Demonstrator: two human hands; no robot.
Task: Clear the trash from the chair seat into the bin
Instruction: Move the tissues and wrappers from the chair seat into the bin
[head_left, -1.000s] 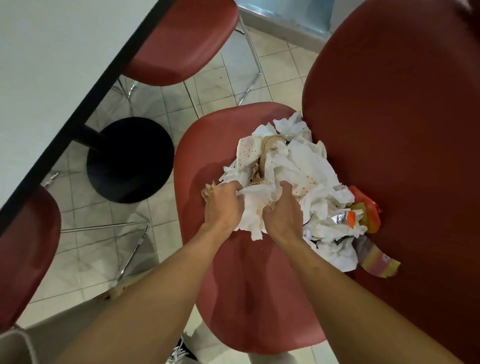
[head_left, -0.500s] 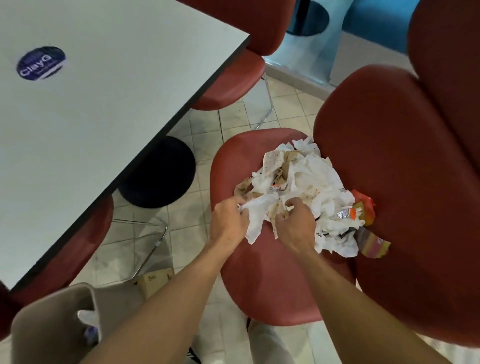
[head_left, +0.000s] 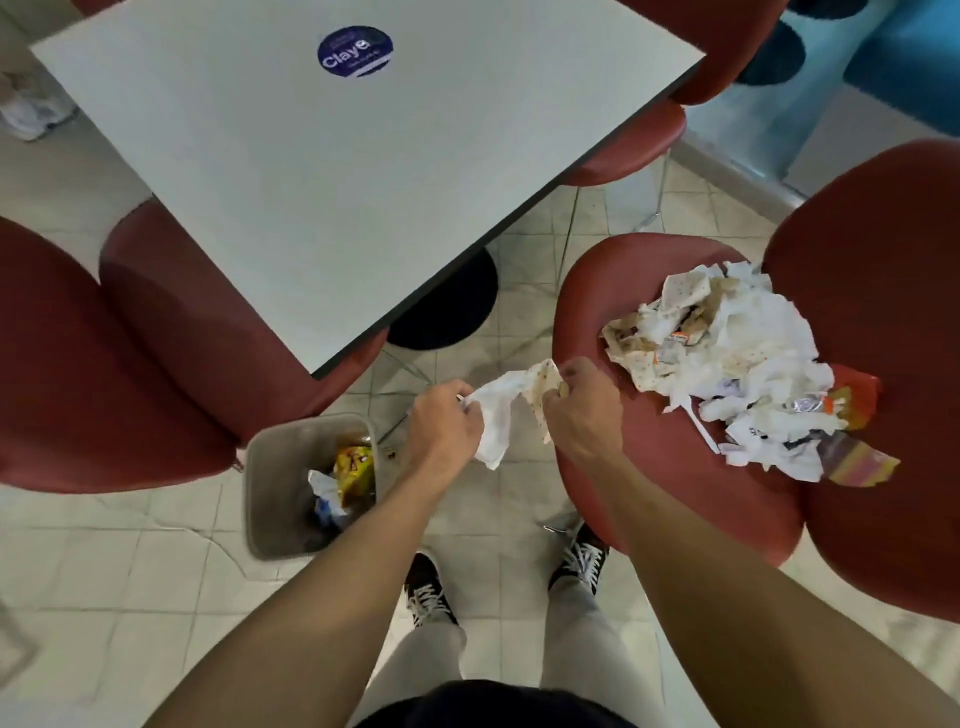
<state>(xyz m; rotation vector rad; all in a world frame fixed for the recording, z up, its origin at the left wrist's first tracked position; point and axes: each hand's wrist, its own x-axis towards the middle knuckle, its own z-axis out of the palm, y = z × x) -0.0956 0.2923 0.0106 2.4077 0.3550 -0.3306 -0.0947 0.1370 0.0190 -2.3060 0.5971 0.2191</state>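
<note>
A heap of crumpled white napkins, spotted paper and coloured wrappers (head_left: 727, 358) lies on the red chair seat (head_left: 665, 478) at the right. My left hand (head_left: 444, 431) and my right hand (head_left: 582, 410) together hold a bunch of white and spotted paper (head_left: 506, 405) in the air, off the seat's left edge. The grey bin (head_left: 265, 488) stands on the floor to the left of my hands, with a yellow wrapper and crumpled paper inside.
A white table (head_left: 337, 171) with a round blue sticker (head_left: 355, 51) fills the upper left, on a black round base (head_left: 447, 312). Red chairs (head_left: 130, 353) surround it. My two feet in dark laced shoes (head_left: 431, 592) stand on the tiled floor just right of the bin.
Both hands have lifted a bunch of paper off the heap and carried it left, past the seat edge towards the bin. The view has pulled back, and the bin is now fully in sight.
</note>
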